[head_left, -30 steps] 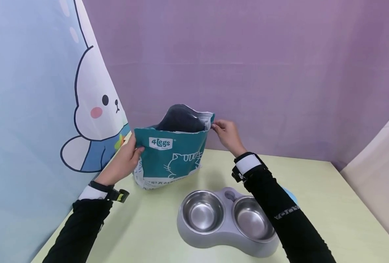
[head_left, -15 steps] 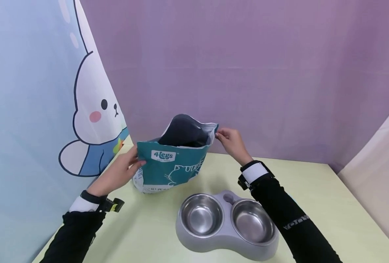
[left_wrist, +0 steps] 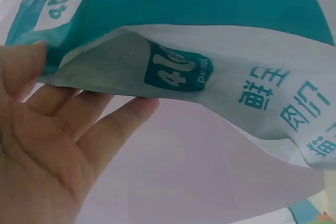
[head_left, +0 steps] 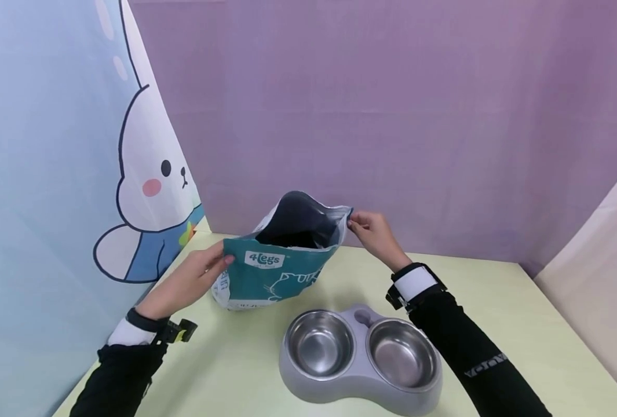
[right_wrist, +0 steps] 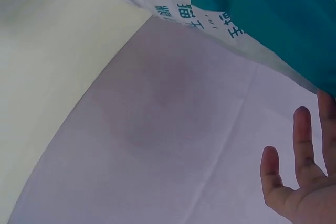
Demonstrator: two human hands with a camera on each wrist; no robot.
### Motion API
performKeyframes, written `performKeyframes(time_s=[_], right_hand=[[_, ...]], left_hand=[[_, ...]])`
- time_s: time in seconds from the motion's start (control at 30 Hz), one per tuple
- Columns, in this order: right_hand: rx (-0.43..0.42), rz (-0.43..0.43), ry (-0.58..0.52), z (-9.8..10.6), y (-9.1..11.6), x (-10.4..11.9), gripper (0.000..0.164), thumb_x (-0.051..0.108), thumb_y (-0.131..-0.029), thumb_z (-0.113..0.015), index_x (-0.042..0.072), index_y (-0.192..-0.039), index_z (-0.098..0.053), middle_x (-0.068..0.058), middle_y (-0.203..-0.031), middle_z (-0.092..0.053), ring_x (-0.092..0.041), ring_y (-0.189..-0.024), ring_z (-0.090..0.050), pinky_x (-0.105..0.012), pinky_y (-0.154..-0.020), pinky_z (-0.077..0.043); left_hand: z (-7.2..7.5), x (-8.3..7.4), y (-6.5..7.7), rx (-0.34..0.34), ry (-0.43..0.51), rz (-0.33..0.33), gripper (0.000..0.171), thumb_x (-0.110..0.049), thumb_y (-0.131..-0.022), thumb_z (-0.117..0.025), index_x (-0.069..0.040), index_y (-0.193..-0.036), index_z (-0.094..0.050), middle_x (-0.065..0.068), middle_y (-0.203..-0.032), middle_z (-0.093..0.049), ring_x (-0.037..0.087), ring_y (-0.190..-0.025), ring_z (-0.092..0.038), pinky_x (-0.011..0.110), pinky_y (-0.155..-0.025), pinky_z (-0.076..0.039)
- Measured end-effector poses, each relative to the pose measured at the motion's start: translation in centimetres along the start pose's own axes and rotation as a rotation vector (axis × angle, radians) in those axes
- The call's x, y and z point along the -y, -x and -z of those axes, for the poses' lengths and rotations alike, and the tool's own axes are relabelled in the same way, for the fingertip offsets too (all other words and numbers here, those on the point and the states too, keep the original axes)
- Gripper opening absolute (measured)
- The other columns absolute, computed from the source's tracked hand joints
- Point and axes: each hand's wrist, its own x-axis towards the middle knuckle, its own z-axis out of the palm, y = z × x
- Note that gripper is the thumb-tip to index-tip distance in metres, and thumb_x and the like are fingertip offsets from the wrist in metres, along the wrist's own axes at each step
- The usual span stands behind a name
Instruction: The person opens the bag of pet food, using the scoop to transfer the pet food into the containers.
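Observation:
A teal and white pet food bag (head_left: 266, 278) with a cat drawing stands at the back of the table, its dark mouth spread wide and tipped toward me. At its upper left edge my left hand (head_left: 188, 278) pinches the bag, thumb on the front and fingers behind, as the left wrist view shows with the hand (left_wrist: 58, 145). My right hand (head_left: 376, 234) pinches the top right corner between thumb and forefinger. In the right wrist view, other fingers of that hand (right_wrist: 310, 182) stay extended below the bag. The contents are hidden in the dark interior.
In front of the bag sits a lilac double feeder (head_left: 362, 370) with two steel bowls, the left bowl (head_left: 321, 344) and right bowl (head_left: 404, 353) showing bare metal. My right forearm passes close beside it. Purple cloth (head_left: 391, 116) hangs behind the table, and a cartoon curtain (head_left: 53, 231) at left.
The bag's top has tilted forward and its mouth has spread wider, showing more of the inside. Both hands have moved down with its edges, the right one slightly rightward.

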Motion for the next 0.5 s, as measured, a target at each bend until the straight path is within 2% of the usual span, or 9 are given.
performKeyframes(time_s=[0.1, 0.17, 0.4, 0.5], right_hand=[[0.025, -0.022, 0.043, 0.5, 0.5, 0.1, 0.014, 0.013, -0.091, -0.053, 0.007, -0.089, -0.065, -0.009, -0.091, -0.065, -0.022, -0.089, -0.059, -0.042, -0.08, -0.048], [0.044, -0.039, 0.068, 0.9, 0.7, 0.3, 0.014, 0.015, -0.091, -0.052, 0.009, -0.091, -0.066, -0.007, -0.093, -0.065, -0.02, -0.09, -0.059, -0.041, -0.08, -0.048], [0.066, -0.067, 0.072, 1.4, 1.0, 0.5, 0.014, 0.018, -0.091, -0.054, 0.014, -0.094, -0.067, -0.005, -0.098, -0.065, -0.019, -0.092, -0.059, -0.041, -0.077, -0.048], [0.055, -0.064, 0.068, 1.2, 1.1, 0.4, 0.014, 0.017, -0.09, -0.055, 0.014, -0.094, -0.068, -0.005, -0.097, -0.065, -0.02, -0.092, -0.059, -0.041, -0.078, -0.049]], left_hand=[[-0.1, -0.2, 0.1, 0.005, -0.008, -0.009, 0.016, -0.02, -0.098, -0.039, -0.015, -0.112, -0.045, 0.006, -0.107, -0.058, 0.023, -0.084, -0.052, 0.03, -0.063, -0.043], [-0.2, -0.4, 0.1, 0.005, -0.012, -0.022, 0.012, -0.017, -0.097, -0.04, -0.014, -0.107, -0.046, 0.005, -0.104, -0.057, 0.023, -0.082, -0.051, 0.029, -0.061, -0.041], [0.1, -1.1, 0.3, 0.016, -0.033, -0.042, 0.016, -0.013, -0.096, -0.042, -0.015, -0.11, -0.049, 0.004, -0.108, -0.058, 0.014, -0.09, -0.054, 0.032, -0.073, -0.048], [0.2, -1.2, 0.3, 0.023, -0.033, -0.034, 0.015, -0.01, -0.095, -0.044, -0.012, -0.107, -0.052, 0.004, -0.105, -0.059, 0.013, -0.085, -0.053, 0.029, -0.067, -0.046]])
